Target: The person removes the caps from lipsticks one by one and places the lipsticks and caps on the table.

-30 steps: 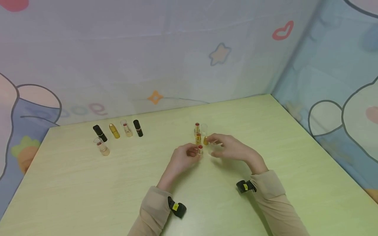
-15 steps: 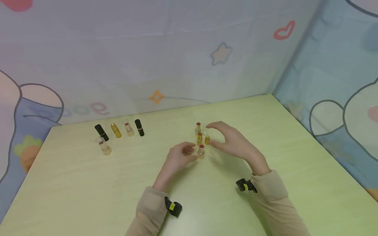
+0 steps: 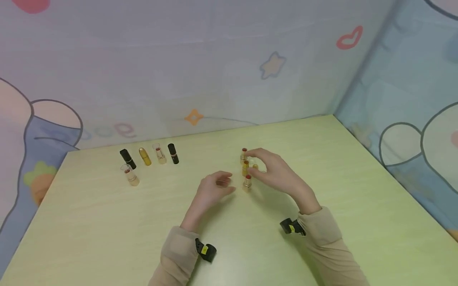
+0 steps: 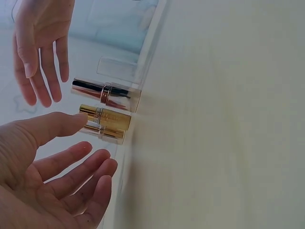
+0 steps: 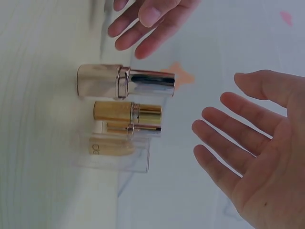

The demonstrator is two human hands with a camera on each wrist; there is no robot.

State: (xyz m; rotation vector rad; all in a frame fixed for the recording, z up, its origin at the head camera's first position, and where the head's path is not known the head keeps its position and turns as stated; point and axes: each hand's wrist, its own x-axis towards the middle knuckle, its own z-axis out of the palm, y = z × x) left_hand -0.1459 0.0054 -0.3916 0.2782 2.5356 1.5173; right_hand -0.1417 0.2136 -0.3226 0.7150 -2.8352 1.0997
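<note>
Three uncapped lipsticks stand upright in a line running away from me. Nearest is a pale gold lipstick (image 3: 247,184) with a red tip. Behind it comes a yellow-gold lipstick (image 3: 245,168), then another pale gold lipstick (image 3: 244,156). To their right stand a gold cap (image 5: 112,146) and a clear cap (image 5: 143,160), partly hidden by my right hand in the head view. My left hand (image 3: 214,190) is just left of the nearest lipstick, fingers relaxed and holding nothing. My right hand (image 3: 277,171) hovers by the far two lipsticks, fingers apart, touching nothing in the right wrist view.
At the back left stand a black lipstick (image 3: 128,159), a gold bullet-shaped lipstick (image 3: 144,156), a clear-capped lipstick (image 3: 160,155) and another black lipstick (image 3: 173,154). A second clear-capped lipstick (image 3: 130,176) stands in front of them. A printed cloth (image 3: 143,71) borders the table (image 3: 143,230).
My left hand has drawn away leftward from the nearest lipstick. My right hand has come off the caps and shifted left over the far lipsticks. The head view has turned slightly left.
</note>
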